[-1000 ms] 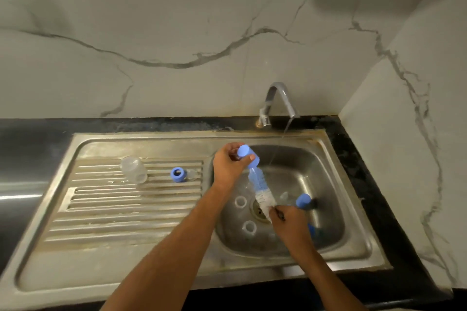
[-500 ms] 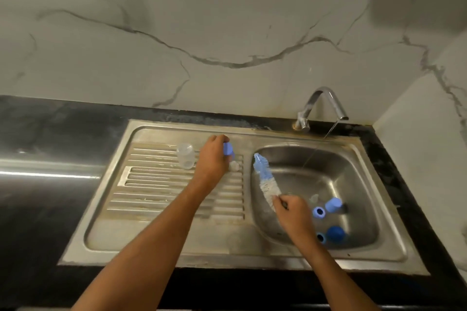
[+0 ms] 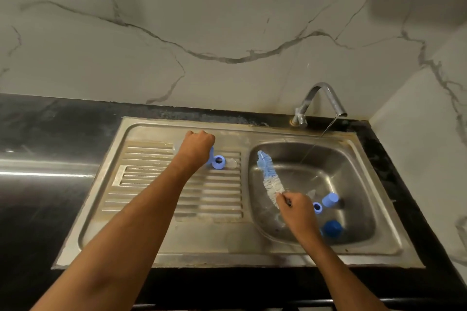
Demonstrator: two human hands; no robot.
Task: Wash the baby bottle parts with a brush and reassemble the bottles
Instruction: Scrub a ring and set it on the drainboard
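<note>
On the left, the draining board [image 3: 156, 184] is taking the washed pieces. The left hand [image 3: 198, 145] is reaching over its far end, fingers curled down around a blue part [image 3: 211, 156] that is mostly hidden under the knuckles; whether it is gripping that part or just letting go of it, I cannot tell. Just beside it a blue ring [image 3: 218, 161] is lying on the ribs, and a clear piece [image 3: 232, 163] is sitting right of the ring, too faint to name for sure.

Moving right, the brush [image 3: 269, 177] is slanting up over the basin [image 3: 353, 159], bristles pointing toward the back. The right hand [image 3: 297, 209] is pinching its wire handle, fingers closed tight on it. A thin stream is running from the tap [image 3: 326, 98] into the basin, falling clear of the brush.

Further right, on the basin floor, another ring [image 3: 317, 207], a pale blue cap [image 3: 330, 200] and a darker blue cap [image 3: 332, 228] are lying close together, with something clear near them that is hard to make out.

To my eye the washing is in hand: one cleaned part is being parked on the board while the brush waits. The next move seems to call for the left hand coming back empty to the basin, lifting one of the remaining pieces, and bringing it under the stream for the bristles. Reassembly looks some way off.
</note>
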